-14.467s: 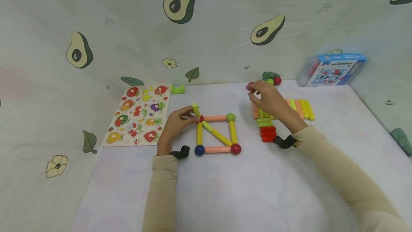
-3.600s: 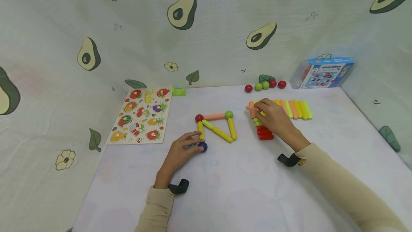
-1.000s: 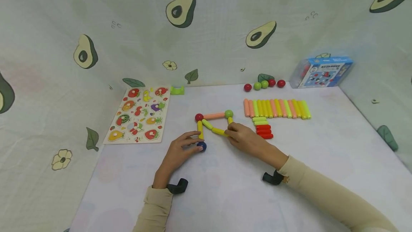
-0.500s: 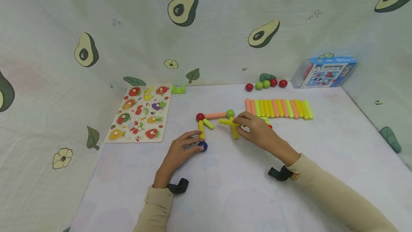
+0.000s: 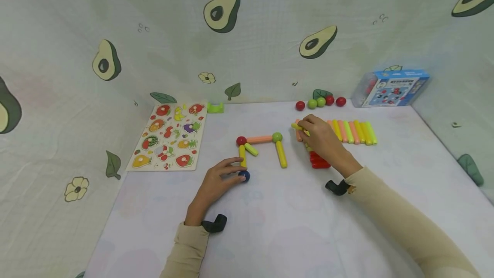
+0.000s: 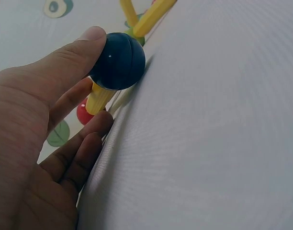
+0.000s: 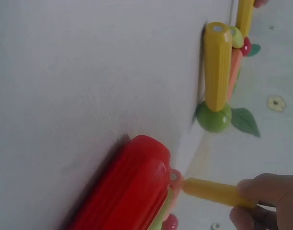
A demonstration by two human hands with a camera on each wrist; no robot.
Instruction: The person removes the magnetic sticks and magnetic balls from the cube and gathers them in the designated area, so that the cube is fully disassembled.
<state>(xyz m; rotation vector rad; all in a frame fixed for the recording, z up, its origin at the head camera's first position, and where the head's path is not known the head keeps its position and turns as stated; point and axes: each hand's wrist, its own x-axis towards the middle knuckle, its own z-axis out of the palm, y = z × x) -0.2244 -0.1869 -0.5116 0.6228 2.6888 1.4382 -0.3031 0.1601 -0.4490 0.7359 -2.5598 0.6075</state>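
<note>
My left hand (image 5: 218, 182) holds the blue ball (image 5: 244, 176) with its thumb, its fingers beside the upright yellow rod (image 5: 242, 156) that joins the ball to a red ball (image 5: 241, 140). From that red ball a pink rod (image 5: 259, 139) runs to a green ball (image 5: 277, 137), and another yellow rod (image 5: 281, 155) comes down from there. A short lime rod (image 5: 251, 149) slants off the red ball. Over the rod row at right, my right hand (image 5: 322, 138) pinches a loose yellow rod (image 7: 213, 192) between thumb and fingers, partly covering the row.
Several pink, yellow and lime rods (image 5: 353, 132) lie side by side, with red rods (image 5: 319, 160) below them. Red and green balls (image 5: 312, 104) line the back edge. A blue box (image 5: 397, 89) stands at back right; a fruit puzzle board (image 5: 167, 137) lies at left.
The right hand has pulled the slanting yellow rod off the short lime rod and carried it right, over the row. The left hand stays at the blue ball.
</note>
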